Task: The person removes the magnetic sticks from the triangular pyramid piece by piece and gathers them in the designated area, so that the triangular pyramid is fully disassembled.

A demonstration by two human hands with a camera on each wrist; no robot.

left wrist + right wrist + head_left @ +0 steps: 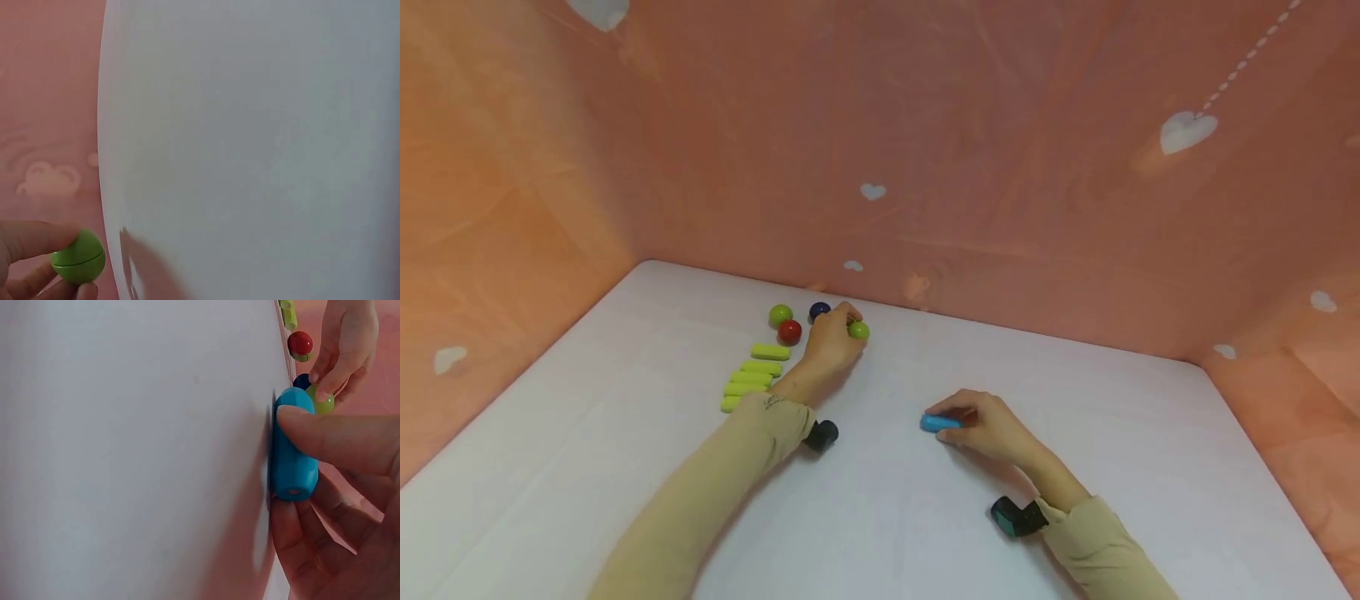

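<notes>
Near the back edge of the table, my left hand point(833, 340) holds a green ball point(859, 331). In the left wrist view the thumb and fingers pinch this ball point(79, 257), which has a seam round its middle. My right hand point(992, 427) grips a short blue cylinder point(940, 423) at the middle of the table. The right wrist view shows the thumb lying across the blue cylinder point(294, 450), with fingers behind it. Beside the left hand sit a dark blue ball point(819, 311), partly hidden, a red ball point(789, 332) and another green ball point(780, 315).
Several yellow-green sticks point(771, 352) lie in a column left of the left forearm, which covers part of the lowest. The white tabletop point(880, 517) meets a pink cloth wall point(970, 225) at the back. Cloth also hangs at both sides.
</notes>
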